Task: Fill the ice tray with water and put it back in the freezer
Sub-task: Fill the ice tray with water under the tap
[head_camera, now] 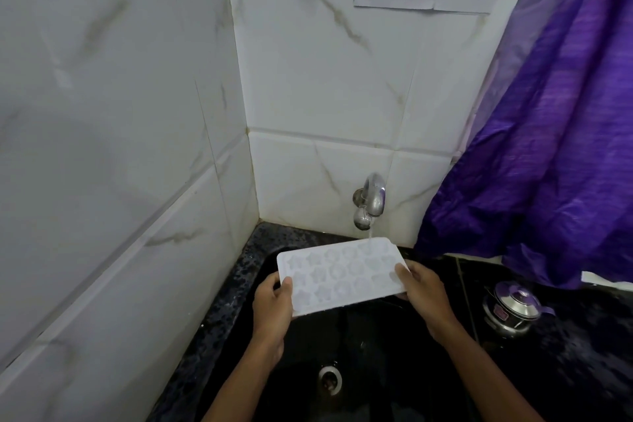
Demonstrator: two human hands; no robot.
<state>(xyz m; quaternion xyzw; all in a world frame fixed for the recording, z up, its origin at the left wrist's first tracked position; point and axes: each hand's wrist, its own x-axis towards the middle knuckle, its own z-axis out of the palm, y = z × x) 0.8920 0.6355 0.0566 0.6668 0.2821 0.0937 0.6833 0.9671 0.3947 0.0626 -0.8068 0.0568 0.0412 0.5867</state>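
Gripping ice tray (342,276) by its ends: left hand (272,305), right hand (426,291), over black sink (376,370). Tap (371,199) runs above sink; speckled surface (236,288) rims it; purple curtain (548,147) right of sink.

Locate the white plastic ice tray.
Head view, lower centre: left hand and right hand hold the white plastic ice tray over the black sink, far corner under the steel tap.
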